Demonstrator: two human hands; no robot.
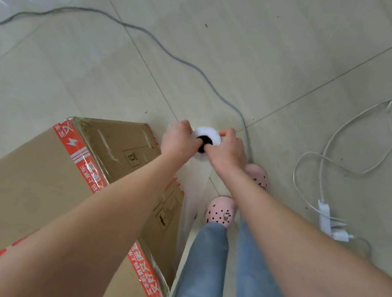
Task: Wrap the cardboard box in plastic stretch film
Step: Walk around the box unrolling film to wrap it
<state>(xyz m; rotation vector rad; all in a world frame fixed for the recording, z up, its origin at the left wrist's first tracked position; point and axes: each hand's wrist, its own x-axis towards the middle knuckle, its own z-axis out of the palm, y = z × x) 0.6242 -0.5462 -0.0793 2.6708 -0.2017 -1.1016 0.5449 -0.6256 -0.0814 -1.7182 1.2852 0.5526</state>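
The cardboard box stands on the tiled floor at the lower left, its edges bound with red printed tape. It looks stiff and bulky, with sharp corners that could tear thin film if the pull is hard. It seems best left where it stands and walked around rather than lifted.

Just right of its far corner, the left hand grips the upper end of the roll of stretch film, fingers curled, with at least one hooked into the dark core. The roll is seen end-on, held upright between both hands. The right hand clamps the opposite side the same way. The core is likely the right hold, since it lets the roll turn while the slick, clingy film pays out. The roll itself is probably light.

Hard to read: a pale translucent sheet runs from the roll down along the box's near corner, but its edges fade into the floor. A sheen on the far face hints that film already lies there, though I cannot be sure. The left forearm covers part of the box top, and the frame cuts off the box's lower left. The roll's length is hidden below the hands. Both fingertips inside the core are out of sight.
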